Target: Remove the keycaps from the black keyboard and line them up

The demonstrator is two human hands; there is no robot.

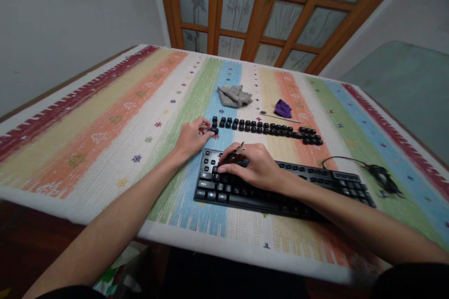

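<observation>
A black keyboard (256, 200) lies near the table's front edge, with bare switches showing in its upper rows and keycaps on its lower rows. My right hand (254, 166) is over its left part, fingers closed around a small thin metal tool (240, 148); the tool's lower end is hidden by the fingers. Behind the keyboard, my left hand (192, 138) pinches a black keycap (213, 130) at the left end of the loose keycaps (259, 127), which are laid out in rows on the tablecloth.
A crumpled grey cloth (233, 96) and a purple cloth (282, 109) lie beyond the keycaps. A thin brush (280, 117) rests just in front of the purple cloth. The keyboard's coiled cable (382, 178) is at right, on the striped tablecloth (140, 159).
</observation>
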